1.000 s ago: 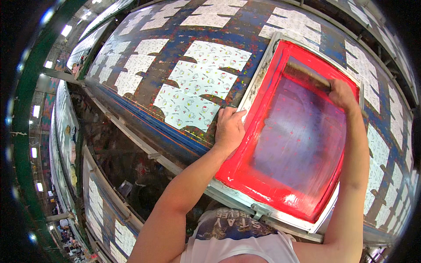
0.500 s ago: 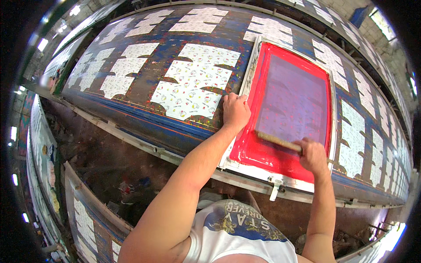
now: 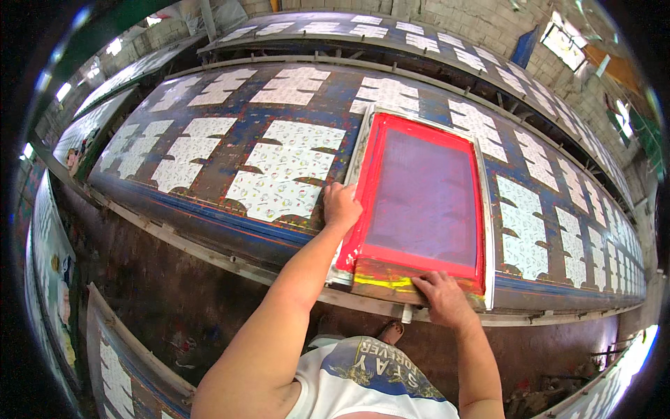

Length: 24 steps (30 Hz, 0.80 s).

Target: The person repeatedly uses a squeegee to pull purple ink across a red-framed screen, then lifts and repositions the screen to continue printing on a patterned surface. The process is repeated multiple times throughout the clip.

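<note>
Here, a yellow-streaked wooden squeegee [image 3: 380, 281] lies across the near end of a red-bordered screen [image 3: 487, 230], the right hand [image 3: 444, 300] gripping it. The left hand [image 3: 342, 206] is at the screen's left edge, its grip unclear, above a surface [image 3: 227, 150] bearing patterned fabric pieces [image 3: 289, 167] on both sides.

Back table [image 3: 395, 39]: white fabric pieces [image 3: 421, 44] spaced in rows, dark gaps between, running from its left end toward the right. Block wall [image 3: 492, 26] past its far edge. Blue panel [image 3: 524, 47] upright by the wall, bright window [image 3: 562, 40] just right of it; second window [image 3: 623, 119] lower, far right. Lower-left table [image 3: 143, 342]: white piece [image 3: 115, 380] nearer its left edge than its right rail. Dark floor [image 3: 167, 279] beside that rail, small debris [image 3: 183, 346] on it, too unclear to identify. Ceiling light [image 3: 63, 91] glowing upper left.
</note>
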Tool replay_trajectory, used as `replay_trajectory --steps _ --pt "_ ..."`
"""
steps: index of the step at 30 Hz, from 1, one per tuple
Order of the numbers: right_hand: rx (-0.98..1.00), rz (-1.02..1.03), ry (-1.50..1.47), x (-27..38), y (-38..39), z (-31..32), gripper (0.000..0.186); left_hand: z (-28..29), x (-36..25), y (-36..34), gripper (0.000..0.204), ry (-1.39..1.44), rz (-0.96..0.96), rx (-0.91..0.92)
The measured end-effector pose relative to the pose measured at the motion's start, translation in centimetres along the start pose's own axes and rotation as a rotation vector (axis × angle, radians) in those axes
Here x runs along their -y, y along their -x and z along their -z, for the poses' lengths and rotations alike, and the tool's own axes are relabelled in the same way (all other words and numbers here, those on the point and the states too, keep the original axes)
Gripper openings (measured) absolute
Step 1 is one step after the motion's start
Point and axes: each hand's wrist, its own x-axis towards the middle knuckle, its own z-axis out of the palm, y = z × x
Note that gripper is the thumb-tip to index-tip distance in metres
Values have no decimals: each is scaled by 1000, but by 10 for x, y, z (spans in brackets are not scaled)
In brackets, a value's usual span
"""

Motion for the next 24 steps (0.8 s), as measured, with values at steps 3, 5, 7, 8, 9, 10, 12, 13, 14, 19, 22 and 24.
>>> replay_trajectory --steps 3,5,7,8,9,10,12,13,14,19,22,24 --pt "-16 32 -51 -5 10 -2 91 -1 -1 2 40 -29 -11 -38" --pt "-33 78 -94 -14 24 -2 94 -2 0 3 40 -10 -37 -46" --pt "-35 113 -256 -32 40 0 84 -3 1 2 40 -17 -13 -27" --pt "-63 146 -346 -42 48 0 80 -4 2 2 40 -30 10 -25" --pt "-74 169 -433 -53 57 -2 77 -5 3 1 40 -36 3 -18" --pt "-159 149 -531 -69 69 -2 71 -6 4 1 39 -45 -12 -32" --pt "-379 -27 -474 -101 91 -9 70 -9 5 2 39 -65 -33 -55" --pt "-481 -123 -431 -117 103 -15 70 -9 5 2 38 -78 -41 -60" --pt "-543 -244 -413 -135 110 -23 70 -9 4 1 37 -93 -35 -55" --pt "-565 -715 -701 -211 114 -72 67 -7 -1 1 37 -93 -24 -64" --pt "-507 -755 -982 -225 110 -81 65 -5 -1 0 36 -65 -25 -73" --pt "-487 -786 -1018 -225 108 -76 63 -4 3 -2 35 -45 -16 -61"
